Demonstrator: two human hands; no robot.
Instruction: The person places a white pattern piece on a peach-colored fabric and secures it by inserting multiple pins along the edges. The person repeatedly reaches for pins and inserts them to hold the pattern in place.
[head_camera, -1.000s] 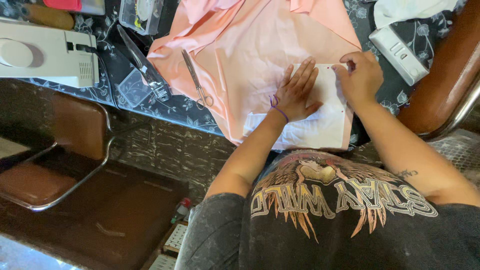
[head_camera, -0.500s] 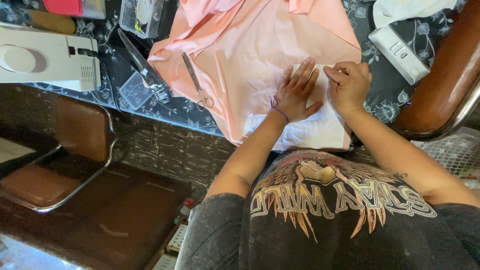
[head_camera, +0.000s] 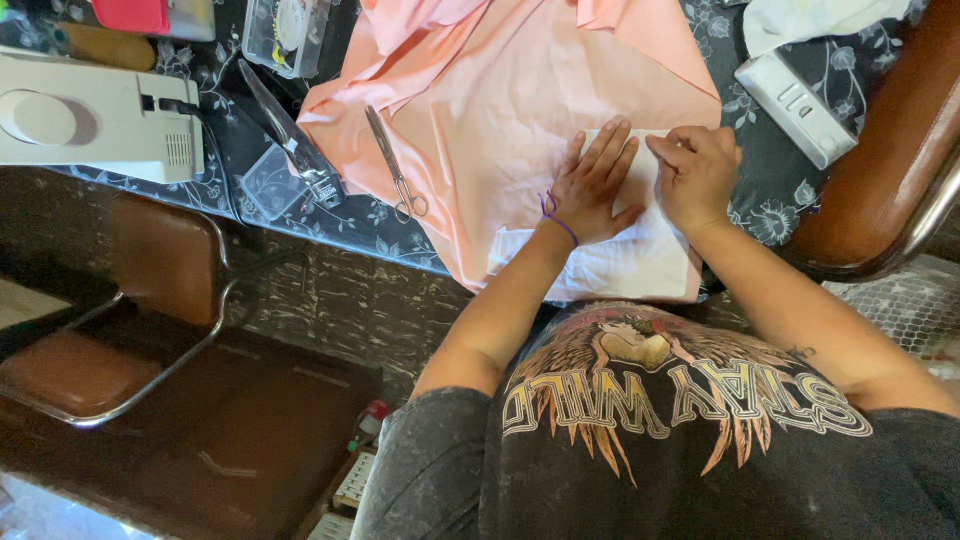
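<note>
A dark floral-clothed table (head_camera: 770, 215) carries peach fabric (head_camera: 520, 110), scissors (head_camera: 393, 165) and a sewing machine (head_camera: 90, 125).

The person wore a dark grey short-sleeved T-shirt (head_camera: 690, 440) with a cream and orange winged graphic, and a purple wristband (head_camera: 556, 217) on the left wrist.

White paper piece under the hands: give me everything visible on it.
The white paper piece looks thin and flat, roughly rectangular, lying on the peach fabric at the table's near edge. Its near side runs almost level with the fabric's edge. The left hand lies flat on it, fingers spread; the right hand rests, fingers curled, at its far right part. The hands hide much of its far part. No markings can be made out.
</note>
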